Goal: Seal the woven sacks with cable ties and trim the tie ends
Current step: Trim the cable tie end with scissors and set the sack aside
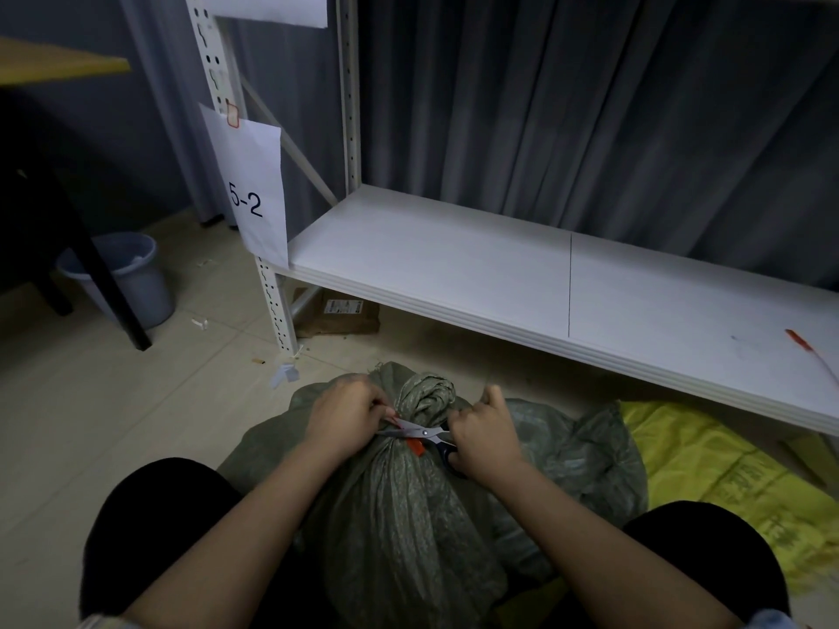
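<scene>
A grey-green woven sack [404, 501] stands on the tiled floor [91, 401] between a seated person's knees, its mouth gathered into a twisted knot of cloth above a tight neck; an orange-red cable tie [415, 446] circles that neck, its locking head facing the camera. The right hand [486, 440] grips the dark handles of a pair of scissors [420, 432], fingers curled round them, the silver blades reaching leftward across the neck and slightly parted; the left hand [349, 413] pinches something thin and red at the blade tips, apparently the tie's free end, though the fingers hide most of it. The tie's head sits just below the blades, between the two hands, with the scissors' pivot directly above it; both hands press close against the sack's neck. A second grey-green sack [576, 442] slumps just behind and to the right of the first, touching it; a yellow sack [708, 465] lies flat beyond that, partly under the low white shelf [454, 265], whose front edge runs just past the knot. Another orange-red tie [812, 351] rests on the shelf's far right; open floor stretches left of the sack toward a grey bucket [131, 279], a black table leg [113, 288] and the rack's upright, which carries a paper label [254, 192] reading 5-2; a cardboard box [340, 315] sits beneath the shelf.
</scene>
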Demonstrator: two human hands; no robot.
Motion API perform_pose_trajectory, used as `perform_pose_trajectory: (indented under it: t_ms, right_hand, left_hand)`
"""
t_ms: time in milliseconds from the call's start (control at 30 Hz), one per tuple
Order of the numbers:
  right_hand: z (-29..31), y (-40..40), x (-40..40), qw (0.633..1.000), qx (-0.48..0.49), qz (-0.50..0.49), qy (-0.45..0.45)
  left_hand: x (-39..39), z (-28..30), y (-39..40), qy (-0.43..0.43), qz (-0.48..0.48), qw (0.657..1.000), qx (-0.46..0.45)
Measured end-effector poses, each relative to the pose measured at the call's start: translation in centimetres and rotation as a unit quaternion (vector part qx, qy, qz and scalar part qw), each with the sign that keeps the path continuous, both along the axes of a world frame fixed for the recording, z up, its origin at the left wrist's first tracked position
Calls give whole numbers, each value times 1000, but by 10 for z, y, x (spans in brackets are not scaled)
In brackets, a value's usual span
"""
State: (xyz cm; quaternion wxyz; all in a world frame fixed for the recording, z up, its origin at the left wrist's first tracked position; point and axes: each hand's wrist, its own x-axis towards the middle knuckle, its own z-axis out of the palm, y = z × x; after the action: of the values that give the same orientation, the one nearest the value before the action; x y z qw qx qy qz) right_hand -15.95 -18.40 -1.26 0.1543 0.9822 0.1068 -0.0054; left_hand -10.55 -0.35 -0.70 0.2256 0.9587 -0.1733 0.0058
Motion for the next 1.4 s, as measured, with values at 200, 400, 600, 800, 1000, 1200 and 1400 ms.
perform_pose_trajectory:
  t_ms: [200, 400, 600, 800, 1000, 1200, 1400]
  right_hand:
    - [6, -1, -2, 1000, -4, 7, 17]
    - [5, -1, 0, 1000, -9, 26, 6]
    - [2, -3, 1, 999, -23, 28, 8]
    - [3, -2, -7, 1000, -15, -7, 9]
    - [2, 5, -6, 1000, 2, -16, 20]
    - [0, 9, -6, 999, 16, -34, 28]
    - [5, 9, -7, 1000, 15, -9, 17]
  left_hand:
    - [-2, 1, -4, -21, 4, 1000, 10]
    - [-2, -1, -6, -41, 8, 999, 31]
    - [-6, 2, -10, -48, 9, 997, 58]
    - [-8, 5, -11, -34, 6, 998, 53]
    - [-8, 6, -11, -23, 9, 999, 36]
    - [-7, 9, -11, -8, 11, 1000, 13]
    - [-6, 10, -7, -8, 13, 1000, 21]
